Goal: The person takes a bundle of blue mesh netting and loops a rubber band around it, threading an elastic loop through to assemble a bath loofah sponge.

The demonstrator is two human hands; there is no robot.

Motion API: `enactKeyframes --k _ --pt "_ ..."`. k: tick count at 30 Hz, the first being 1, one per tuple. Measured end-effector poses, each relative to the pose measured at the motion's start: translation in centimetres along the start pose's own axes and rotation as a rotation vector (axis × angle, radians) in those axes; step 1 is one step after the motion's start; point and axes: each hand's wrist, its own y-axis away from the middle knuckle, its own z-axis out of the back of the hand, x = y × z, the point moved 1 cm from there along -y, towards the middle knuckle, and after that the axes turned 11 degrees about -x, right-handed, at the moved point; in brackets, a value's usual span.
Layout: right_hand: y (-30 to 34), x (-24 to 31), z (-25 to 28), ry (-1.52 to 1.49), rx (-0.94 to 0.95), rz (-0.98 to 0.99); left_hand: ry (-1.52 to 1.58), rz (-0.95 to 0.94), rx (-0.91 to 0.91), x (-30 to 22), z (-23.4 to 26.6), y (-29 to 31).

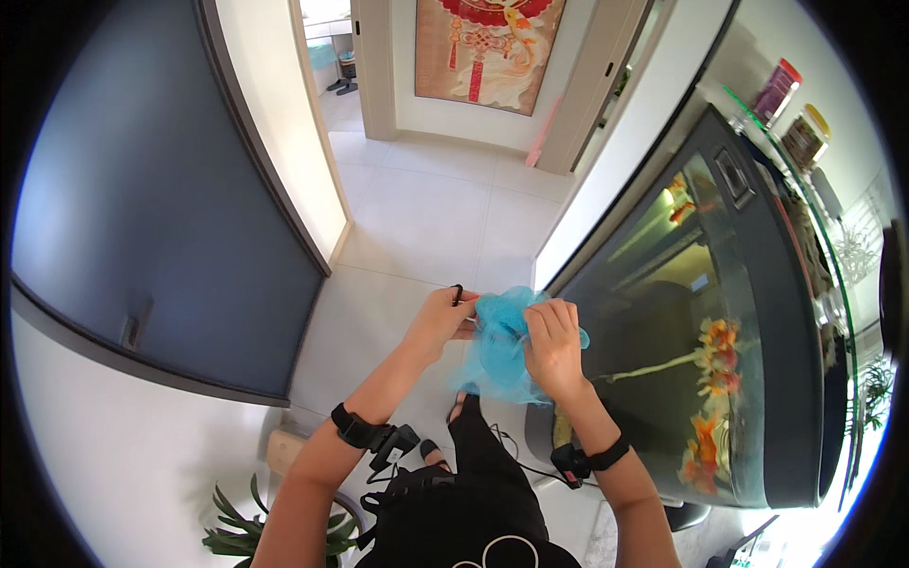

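A bunched piece of thin, see-through light-blue material hangs between my hands at waist height; whether it is plastic film or netting I cannot tell. My right hand pinches its right side, fingers curled over the top. My left hand is closed at its left edge. A small black loop sticks up from the left fingers, like a handle, but the rest of it is hidden by the hand and the blue folds.
A large fish tank with orange fish stands close on my right, jars on its glass shelf. A dark door is on the left. A potted plant stands lower left. Pale tiled floor runs ahead to a wall picture.
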Motion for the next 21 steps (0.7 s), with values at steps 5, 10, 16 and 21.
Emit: enactKeyframes --k 5,10,16,21 --pt "-3.9 -5.1 -8.0 -0.104 0.068 -0.198 0.223 -0.041 -0.039 -2.8 2.5 -8.6" --pt "-8.6 -12.4 -15.8 -0.140 0.085 -0.238 0.461 -0.075 0.034 -7.2 4.2 -17.2" --pt "-14.5 -20.4 -23.6 -0.099 -0.183 -0.346 0.788 0.070 0.036 -11.4 5.2 -27.2" --pt "-17.7 -25.6 -28.4 -0.214 -0.295 -0.849 0.845 0.128 0.163 -13.2 5.8 -36.5"
